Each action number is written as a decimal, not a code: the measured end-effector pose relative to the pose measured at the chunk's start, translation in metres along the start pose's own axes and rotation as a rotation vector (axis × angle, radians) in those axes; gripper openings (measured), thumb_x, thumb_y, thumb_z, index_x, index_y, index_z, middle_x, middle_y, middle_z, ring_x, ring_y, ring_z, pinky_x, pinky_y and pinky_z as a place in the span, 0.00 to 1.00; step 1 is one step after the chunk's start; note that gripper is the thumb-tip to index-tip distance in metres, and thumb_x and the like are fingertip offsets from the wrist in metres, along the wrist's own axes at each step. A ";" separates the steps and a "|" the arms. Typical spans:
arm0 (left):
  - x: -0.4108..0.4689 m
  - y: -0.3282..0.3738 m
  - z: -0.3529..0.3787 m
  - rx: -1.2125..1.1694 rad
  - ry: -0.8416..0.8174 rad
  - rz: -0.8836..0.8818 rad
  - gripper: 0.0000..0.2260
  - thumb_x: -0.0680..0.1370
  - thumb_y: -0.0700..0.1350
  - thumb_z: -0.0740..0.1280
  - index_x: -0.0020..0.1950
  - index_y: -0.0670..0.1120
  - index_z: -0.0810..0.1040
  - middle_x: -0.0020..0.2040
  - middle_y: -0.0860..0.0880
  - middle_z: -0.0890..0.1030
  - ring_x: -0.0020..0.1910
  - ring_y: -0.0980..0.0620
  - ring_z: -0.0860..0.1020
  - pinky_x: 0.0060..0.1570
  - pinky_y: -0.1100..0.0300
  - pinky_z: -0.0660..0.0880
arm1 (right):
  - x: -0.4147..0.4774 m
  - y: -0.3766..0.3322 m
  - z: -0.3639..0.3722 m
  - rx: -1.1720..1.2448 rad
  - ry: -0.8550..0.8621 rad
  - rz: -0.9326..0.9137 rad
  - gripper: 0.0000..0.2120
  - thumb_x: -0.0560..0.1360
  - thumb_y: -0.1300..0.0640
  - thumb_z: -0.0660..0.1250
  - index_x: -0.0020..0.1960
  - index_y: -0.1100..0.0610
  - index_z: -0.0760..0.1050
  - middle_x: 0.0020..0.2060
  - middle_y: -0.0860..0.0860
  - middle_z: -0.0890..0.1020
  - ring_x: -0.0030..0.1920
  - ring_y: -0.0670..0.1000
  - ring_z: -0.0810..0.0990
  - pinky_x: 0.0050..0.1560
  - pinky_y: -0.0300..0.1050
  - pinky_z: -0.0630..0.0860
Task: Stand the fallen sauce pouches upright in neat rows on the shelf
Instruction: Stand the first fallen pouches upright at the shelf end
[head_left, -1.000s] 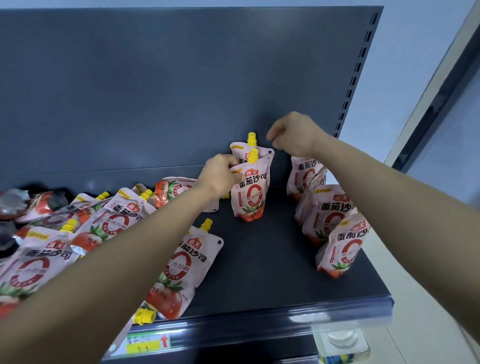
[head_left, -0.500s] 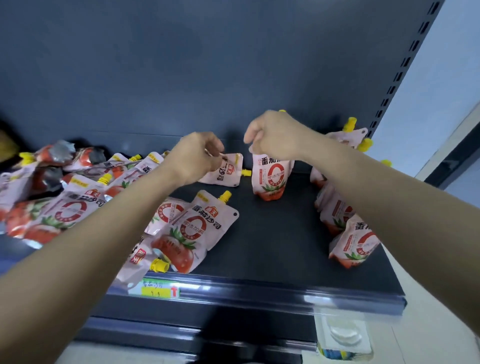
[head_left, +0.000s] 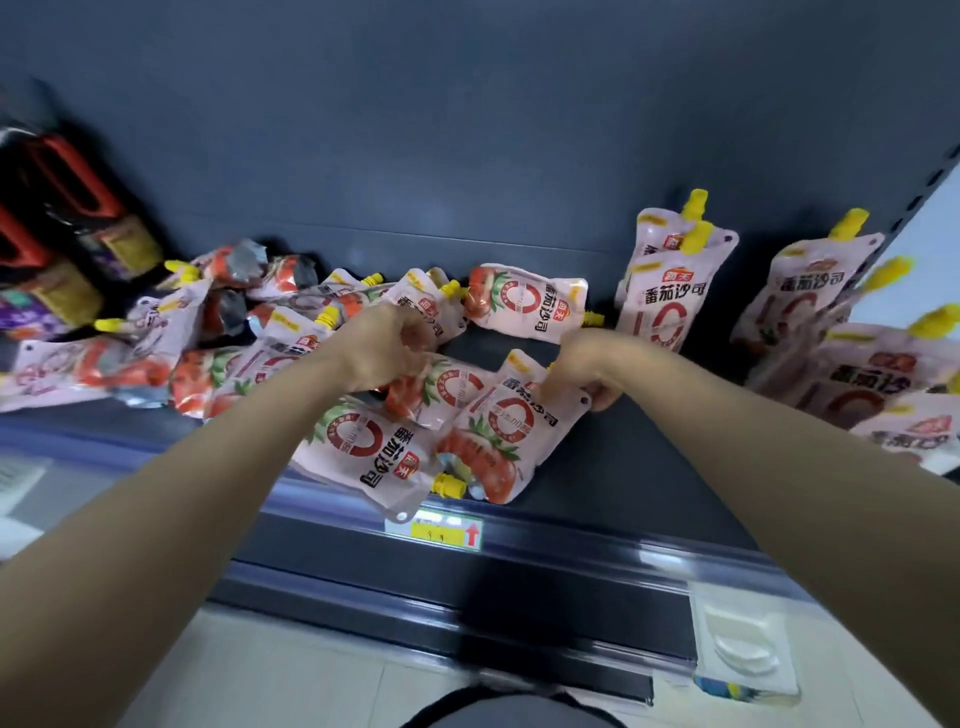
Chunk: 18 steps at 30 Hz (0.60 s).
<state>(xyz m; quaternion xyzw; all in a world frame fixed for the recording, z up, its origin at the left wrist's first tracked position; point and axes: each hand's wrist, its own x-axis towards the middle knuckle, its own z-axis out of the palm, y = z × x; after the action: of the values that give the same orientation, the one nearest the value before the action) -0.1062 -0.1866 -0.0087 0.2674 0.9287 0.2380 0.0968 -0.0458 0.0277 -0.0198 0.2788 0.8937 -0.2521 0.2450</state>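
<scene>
White tomato-sauce pouches with yellow caps lie on a dark shelf (head_left: 613, 470). My right hand (head_left: 587, 371) pinches the top corner of a fallen pouch (head_left: 501, 439) near the shelf's front. My left hand (head_left: 387, 345) is closed on another fallen pouch (head_left: 441, 387) just left of it. A third pouch (head_left: 363, 447) lies flat at the front edge, cap toward me. One more lies on its side (head_left: 524, 304) behind the hands. Two pouches stand upright (head_left: 670, 291) at the back centre. A row of upright pouches (head_left: 810, 306) fills the right end.
A heap of fallen pouches (head_left: 171, 338) covers the shelf's left half. Dark bottles with red handles (head_left: 62, 218) stand at the far left. A yellow price tag (head_left: 447, 532) sits on the shelf's front rail. The grey back panel (head_left: 467, 130) rises behind everything.
Both hands have left the upright pouches at the back and come down and forward onto fallen pouches near the front. The camera has tilted down and shifted left.
</scene>
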 end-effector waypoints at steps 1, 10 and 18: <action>0.000 -0.005 -0.001 -0.002 -0.033 0.001 0.06 0.72 0.41 0.70 0.48 0.49 0.78 0.44 0.52 0.78 0.45 0.51 0.76 0.43 0.62 0.68 | 0.001 -0.001 0.002 0.027 0.007 0.026 0.19 0.68 0.55 0.76 0.52 0.58 0.70 0.49 0.56 0.76 0.44 0.54 0.78 0.41 0.45 0.81; 0.023 -0.009 0.007 0.143 -0.212 0.116 0.17 0.72 0.45 0.71 0.61 0.47 0.75 0.58 0.49 0.78 0.50 0.52 0.73 0.50 0.60 0.70 | -0.040 -0.010 -0.034 0.205 0.127 -0.071 0.10 0.72 0.58 0.72 0.47 0.63 0.74 0.42 0.55 0.78 0.43 0.54 0.79 0.45 0.44 0.77; 0.047 0.017 0.028 0.282 -0.442 0.206 0.23 0.73 0.49 0.69 0.66 0.51 0.70 0.63 0.50 0.75 0.54 0.52 0.73 0.50 0.59 0.71 | -0.082 -0.003 -0.055 -0.029 0.470 -0.060 0.14 0.74 0.60 0.67 0.57 0.66 0.77 0.56 0.62 0.80 0.47 0.57 0.77 0.39 0.45 0.74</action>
<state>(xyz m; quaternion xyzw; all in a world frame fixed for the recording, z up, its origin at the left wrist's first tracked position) -0.1292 -0.1377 -0.0275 0.4168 0.8769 0.0508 0.2339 -0.0052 0.0269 0.0699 0.2997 0.9376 -0.1744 0.0266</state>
